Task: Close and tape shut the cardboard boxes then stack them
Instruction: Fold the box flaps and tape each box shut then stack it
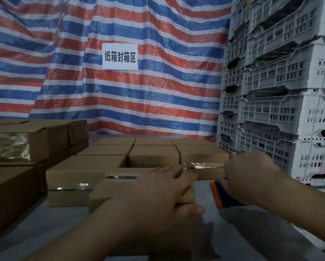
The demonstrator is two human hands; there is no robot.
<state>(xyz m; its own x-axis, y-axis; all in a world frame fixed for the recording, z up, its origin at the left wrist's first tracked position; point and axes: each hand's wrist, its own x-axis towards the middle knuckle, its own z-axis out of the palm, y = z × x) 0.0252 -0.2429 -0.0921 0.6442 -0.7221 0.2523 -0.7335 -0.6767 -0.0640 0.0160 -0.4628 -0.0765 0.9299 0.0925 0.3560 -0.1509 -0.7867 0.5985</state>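
The small cardboard box (139,189) sits near the front of the bench (50,228), centre, its flaps down. The left hand (163,193) lies flat on its top with the thumb hooked over the near right corner, probably to pin the flaps and keep the box from sliding. Just right of it, the right hand (252,178) is wrapped round an orange-and-blue tape dispenser (217,194), held at the box's right end, apparently so the tape can run along the seam. Behind, taped boxes (154,153) stand in tight rows; a taller stack (31,142) rises far left, white crates (282,91) far right.
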